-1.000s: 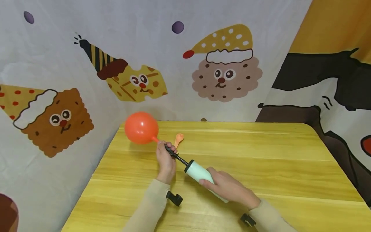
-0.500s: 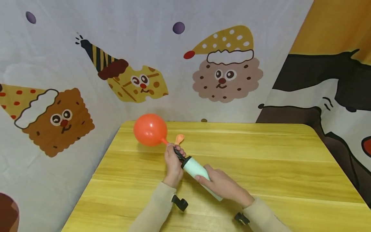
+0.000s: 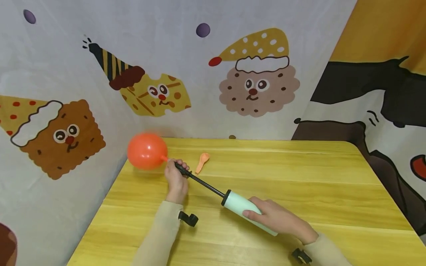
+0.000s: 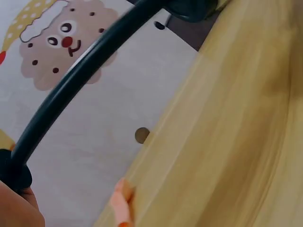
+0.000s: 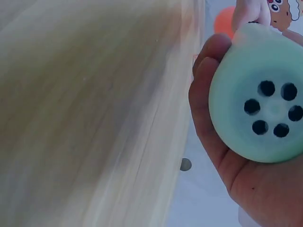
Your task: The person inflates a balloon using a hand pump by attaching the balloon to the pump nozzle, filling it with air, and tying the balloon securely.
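An inflated red balloon (image 3: 147,151) stands out past the fingers of my left hand (image 3: 176,180), over the table's far left corner. That hand grips the black nozzle end of a balloon pump, with the balloon's neck at the thumb and fingers. My right hand (image 3: 281,218) is wrapped around the pump's mint-green barrel (image 3: 244,207). Between the hands a long stretch of black rod (image 3: 207,185) is drawn out. The right wrist view shows the barrel's round end (image 5: 265,90) with several dark holes, held in the palm.
A limp orange balloon (image 3: 202,162) lies on the wooden table (image 3: 299,177) just right of my left hand. Behind the table's far edge hangs a white cloth (image 3: 199,122) printed with cartoon figures. Black camera mounts (image 3: 188,218) sit at both wrists.
The barrel first slid up to the left hand, covering the rod, then was pulled back down-right, baring more rod than before. The left hand and red balloon went right, then further left.
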{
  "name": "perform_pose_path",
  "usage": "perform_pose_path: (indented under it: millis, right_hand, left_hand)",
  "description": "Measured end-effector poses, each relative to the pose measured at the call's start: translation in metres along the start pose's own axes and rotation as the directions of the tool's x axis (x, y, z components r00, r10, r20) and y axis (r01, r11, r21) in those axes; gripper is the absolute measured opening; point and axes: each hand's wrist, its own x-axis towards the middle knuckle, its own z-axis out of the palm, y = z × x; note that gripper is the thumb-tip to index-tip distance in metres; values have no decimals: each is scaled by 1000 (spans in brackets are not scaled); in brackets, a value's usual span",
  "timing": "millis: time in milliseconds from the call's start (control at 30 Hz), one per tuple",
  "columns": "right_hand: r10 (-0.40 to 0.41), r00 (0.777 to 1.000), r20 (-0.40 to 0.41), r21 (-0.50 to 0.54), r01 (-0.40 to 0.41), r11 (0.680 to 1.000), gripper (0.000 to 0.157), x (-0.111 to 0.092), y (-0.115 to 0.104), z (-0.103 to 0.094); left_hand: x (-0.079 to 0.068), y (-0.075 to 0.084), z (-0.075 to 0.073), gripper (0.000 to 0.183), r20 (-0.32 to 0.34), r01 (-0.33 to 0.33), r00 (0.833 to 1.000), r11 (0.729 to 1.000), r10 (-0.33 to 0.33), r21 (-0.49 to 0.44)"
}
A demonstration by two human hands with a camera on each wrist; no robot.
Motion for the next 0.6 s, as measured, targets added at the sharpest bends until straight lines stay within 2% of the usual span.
perform_pose_path:
  millis: [133, 367, 600]
  right_hand:
    - [-20, 1000, -15, -33, 19, 999, 45, 4, 1, 4]
    - [-10, 1000, -9, -44, 10, 999, 46, 20, -6, 12]
    - [-12, 1000, -26, -53, 11, 999, 48, 33, -15, 21]
  left_hand:
    - [-5, -6, -2, 33, 4, 38, 999, 999, -38, 7]
    - [-13, -15, 0, 31, 2, 10, 1000, 1000, -10, -27]
    - [-23, -25, 1, 30, 36, 35, 999, 999, -35, 6]
